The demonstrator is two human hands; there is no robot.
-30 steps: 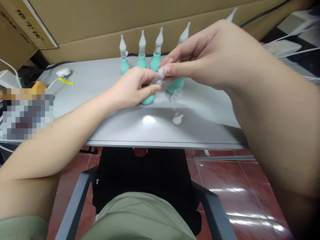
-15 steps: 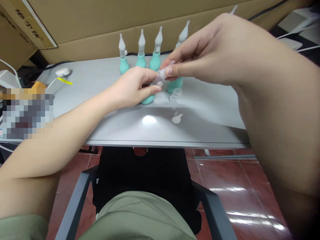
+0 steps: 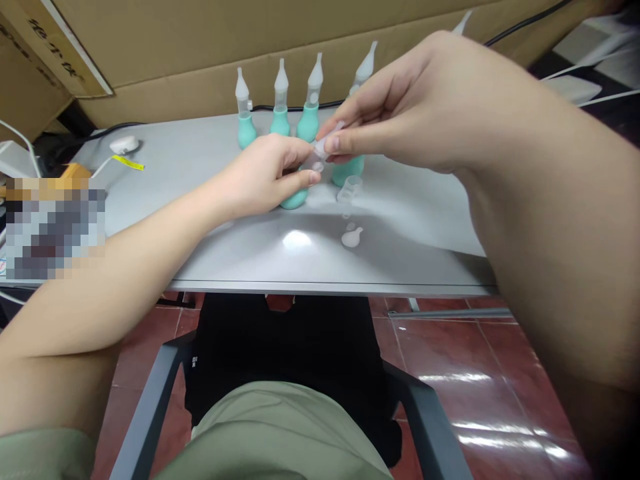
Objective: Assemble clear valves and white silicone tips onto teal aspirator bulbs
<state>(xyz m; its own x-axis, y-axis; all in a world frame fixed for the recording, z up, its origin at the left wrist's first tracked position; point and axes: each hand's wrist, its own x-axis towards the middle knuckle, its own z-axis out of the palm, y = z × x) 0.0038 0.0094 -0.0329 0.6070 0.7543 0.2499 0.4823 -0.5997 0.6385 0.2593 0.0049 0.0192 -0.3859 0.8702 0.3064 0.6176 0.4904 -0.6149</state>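
My left hand (image 3: 260,170) is closed around a nasal aspirator, its thumb and forefinger on the clear tube (image 3: 313,162). A teal bulb (image 3: 294,201) shows beneath this hand and seems to be part of it. From the right, my right hand (image 3: 415,113) pinches the whitish nozzle tip (image 3: 325,143), which meets the tube at a slant. My right fingertips are partly hidden behind the nozzle. Just below my hands lie a loose clear tube (image 3: 349,189), small clear pieces (image 3: 346,215) and a white tabbed cap (image 3: 352,237).
Several upright nasal aspirators (image 3: 247,127) with teal bulbs stand along the back of the grey table (image 3: 250,263). Behind them rises a cardboard wall (image 3: 200,47). A white device (image 3: 124,145) and cables lie at left. More cables run at the right.
Both hands keep their hold on the aspirator and hardly move. The whole view shifts slightly.
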